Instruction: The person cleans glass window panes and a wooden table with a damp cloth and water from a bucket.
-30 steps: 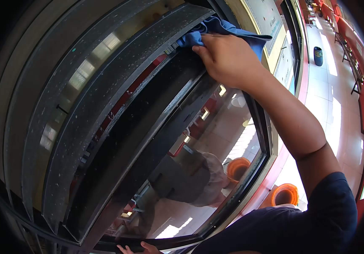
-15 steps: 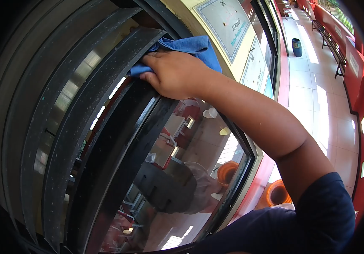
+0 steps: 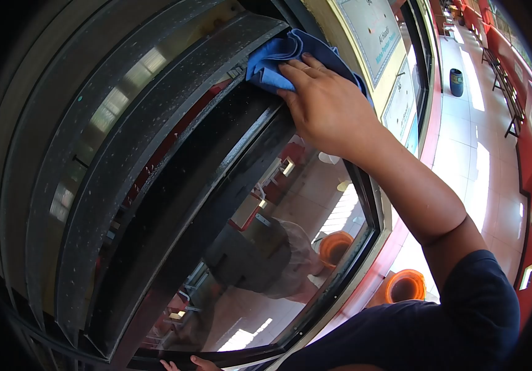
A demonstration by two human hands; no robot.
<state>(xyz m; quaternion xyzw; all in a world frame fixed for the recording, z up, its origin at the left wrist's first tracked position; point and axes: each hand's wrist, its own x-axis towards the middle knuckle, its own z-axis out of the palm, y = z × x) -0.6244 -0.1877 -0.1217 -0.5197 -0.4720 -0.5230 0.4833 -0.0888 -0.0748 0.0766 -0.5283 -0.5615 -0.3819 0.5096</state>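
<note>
My right hand [image 3: 331, 102] presses a folded blue cloth [image 3: 271, 67] against the top end of the black window frame, where the dark louver slats [image 3: 173, 80] meet it. Its fingers lie bent over the cloth, the thumb lower down; part of the cloth is hidden under the palm. White specks dot the slats. Below them is a reflective glass pane [image 3: 290, 204]. At the bottom edge of the view, only some fingers of my left hand [image 3: 195, 365] show, spread at the lower window frame, with nothing seen in them.
Framed signs [image 3: 374, 37] hang on the yellow wall beside the window. An orange bucket [image 3: 405, 287] stands at the lower right. Farther off are a dark bin [image 3: 456, 82], a tiled walkway [image 3: 457, 136] and benches [image 3: 501, 80] along a red wall.
The window and signs have shifted in view. My right hand and the cloth appear farther right, still at the slat's upper end. Fingers of my left hand have come into view at the bottom.
</note>
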